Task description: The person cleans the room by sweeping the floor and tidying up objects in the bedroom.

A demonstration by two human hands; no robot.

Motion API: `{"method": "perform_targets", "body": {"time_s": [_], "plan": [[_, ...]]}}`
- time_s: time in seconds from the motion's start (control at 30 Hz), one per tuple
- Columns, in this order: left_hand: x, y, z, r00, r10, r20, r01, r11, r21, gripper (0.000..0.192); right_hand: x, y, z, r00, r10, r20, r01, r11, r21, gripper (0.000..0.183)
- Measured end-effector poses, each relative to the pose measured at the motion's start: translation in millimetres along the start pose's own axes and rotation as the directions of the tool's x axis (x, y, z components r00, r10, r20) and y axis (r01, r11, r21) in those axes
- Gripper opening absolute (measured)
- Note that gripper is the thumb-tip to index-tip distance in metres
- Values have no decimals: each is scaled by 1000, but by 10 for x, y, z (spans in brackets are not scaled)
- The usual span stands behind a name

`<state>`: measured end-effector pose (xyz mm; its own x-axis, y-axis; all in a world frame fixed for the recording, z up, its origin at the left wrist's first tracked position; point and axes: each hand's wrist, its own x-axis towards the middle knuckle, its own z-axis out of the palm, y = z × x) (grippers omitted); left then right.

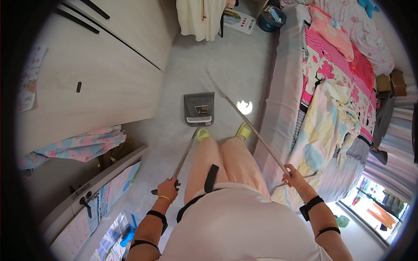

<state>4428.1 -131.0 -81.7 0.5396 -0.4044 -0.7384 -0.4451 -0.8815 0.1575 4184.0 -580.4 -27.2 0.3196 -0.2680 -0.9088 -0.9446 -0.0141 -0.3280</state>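
My left hand (168, 188) grips the long handle of a grey dustpan (199, 102), whose pan rests on the floor just ahead of my left foot. A row of white comb teeth runs along the rear of the pan. In my right hand (294, 177) is the pole of a broom (251, 125). It slants forward and to the left across the floor. The broom head (214, 83) looks blurred, to the right of the dustpan and beyond it. Yellow-green slippers (243, 131) are on my feet.
A bed (274, 88) with pink bedding and clothes lines the right side. Pale wardrobe doors (107, 75) stand at left, near a room door (85, 192) with papers on it. Farther ahead are a dark bin (269, 24), a flat printed box (240, 22) and a hanging cream garment (199, 19).
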Motion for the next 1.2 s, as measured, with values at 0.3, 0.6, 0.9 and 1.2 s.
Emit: {"method": "perform_targets", "body": {"time_s": [0.3,0.6,0.9,1.2], "plan": [[-348,72,37,961,-164,-222,113,968,-225,24,508,435,-34,907,-332,-260,188,870,-456,33],[-636,888,-30,872,-403,-279,250,855,-454,27,1487,126,120,902,-339,268,430,638,-639,29],[-769,1880,-142,830,-505,-236,324,781,-534,24,2132,-85,165,840,-386,382,481,202,-853,21],[-907,2046,164,822,-523,-225,350,776,-525,22,2238,-482,-2717,923,-378,-73,67,345,-936,24]]}}
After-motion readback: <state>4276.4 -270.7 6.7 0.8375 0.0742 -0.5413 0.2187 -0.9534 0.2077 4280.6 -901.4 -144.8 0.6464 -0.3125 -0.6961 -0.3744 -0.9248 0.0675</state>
